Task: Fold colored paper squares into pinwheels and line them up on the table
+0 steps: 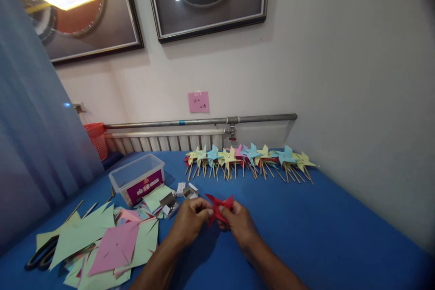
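A red paper pinwheel [220, 205] with its blades folded is held up above the blue table. My right hand [238, 224] grips it from the right, thumb on its front and fingers behind. The thumb and forefinger of my left hand [192, 217] are pinched together at the pinwheel's left side, between two blade points. Whatever those fingertips hold is too small or hidden to make out. Just beyond my left hand are a small open box [169, 204] with tiny shiny pieces inside and another small open box [190, 191].
Finished pinwheels on sticks [229, 157] lie in a row at the back. On the left are a clear plastic tub [142, 167], a pile of cut paper with a pink square [116, 247] on top, and black-handled scissors [42, 253]. Behind stands a red basket [98, 140].
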`<state>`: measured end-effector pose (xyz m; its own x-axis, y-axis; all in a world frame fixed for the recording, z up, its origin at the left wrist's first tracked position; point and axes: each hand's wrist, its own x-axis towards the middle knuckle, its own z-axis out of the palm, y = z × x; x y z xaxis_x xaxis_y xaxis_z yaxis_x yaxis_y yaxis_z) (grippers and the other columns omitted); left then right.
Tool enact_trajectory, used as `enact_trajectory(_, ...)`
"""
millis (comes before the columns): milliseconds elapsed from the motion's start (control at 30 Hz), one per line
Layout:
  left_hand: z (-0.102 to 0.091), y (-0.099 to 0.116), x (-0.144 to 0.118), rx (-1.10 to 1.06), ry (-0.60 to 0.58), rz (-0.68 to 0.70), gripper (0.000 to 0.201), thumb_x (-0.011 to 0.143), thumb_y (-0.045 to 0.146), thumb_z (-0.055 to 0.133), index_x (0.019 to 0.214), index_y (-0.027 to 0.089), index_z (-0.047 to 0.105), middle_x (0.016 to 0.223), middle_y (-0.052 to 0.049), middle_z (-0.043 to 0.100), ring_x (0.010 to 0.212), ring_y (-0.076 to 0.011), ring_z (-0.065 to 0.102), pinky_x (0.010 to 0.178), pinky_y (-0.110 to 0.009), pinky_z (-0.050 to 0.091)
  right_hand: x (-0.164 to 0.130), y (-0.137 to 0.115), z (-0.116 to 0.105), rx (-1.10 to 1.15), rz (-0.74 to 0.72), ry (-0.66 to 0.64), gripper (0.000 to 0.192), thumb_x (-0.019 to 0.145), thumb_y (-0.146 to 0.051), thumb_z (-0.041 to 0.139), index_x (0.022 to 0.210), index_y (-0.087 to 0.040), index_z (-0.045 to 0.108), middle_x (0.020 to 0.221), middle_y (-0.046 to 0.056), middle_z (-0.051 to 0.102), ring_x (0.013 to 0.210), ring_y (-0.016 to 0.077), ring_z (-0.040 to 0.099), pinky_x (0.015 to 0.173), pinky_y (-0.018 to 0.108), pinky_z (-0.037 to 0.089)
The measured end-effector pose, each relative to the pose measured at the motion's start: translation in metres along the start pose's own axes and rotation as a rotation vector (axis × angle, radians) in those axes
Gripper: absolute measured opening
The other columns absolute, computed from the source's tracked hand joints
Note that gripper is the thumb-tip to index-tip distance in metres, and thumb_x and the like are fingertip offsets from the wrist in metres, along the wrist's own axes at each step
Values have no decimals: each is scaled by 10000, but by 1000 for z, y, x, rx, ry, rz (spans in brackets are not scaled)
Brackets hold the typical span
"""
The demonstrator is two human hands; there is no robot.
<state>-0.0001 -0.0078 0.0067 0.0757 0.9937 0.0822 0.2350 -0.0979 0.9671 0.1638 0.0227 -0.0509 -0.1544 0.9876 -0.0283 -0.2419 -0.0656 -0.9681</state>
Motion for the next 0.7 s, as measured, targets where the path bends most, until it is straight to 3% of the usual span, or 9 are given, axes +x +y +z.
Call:
enact_trajectory(300,2,1,1,12,81,49,222,717,404,705,664,193,661,574,32,562,559,-126,459,572,-259,364,-5,-6,7,1,-12,62,269,717,-419,808,775,-218,638,559,-36,619,486,132,539,502,256,424)
enact_trajectory(500,1,-8,1,62,-18,44,144,746,309,640,754,189,720,660,-2,658,597,-152,531,601,-275,390,-4,-5,7,-5,1,54,268,728,-411,812,781,-215,636,548,-40,620,476,127,538,494,249,418)
enact_trajectory(700,2,-6,0,96,93,228,108,740,228,655,686,200,744,799,-44,696,809,-198,632,783,-307,487,-3,-2,7,-48,-42,119,239,721,-413,801,759,-229,653,553,-29,629,493,146,565,499,260,426)
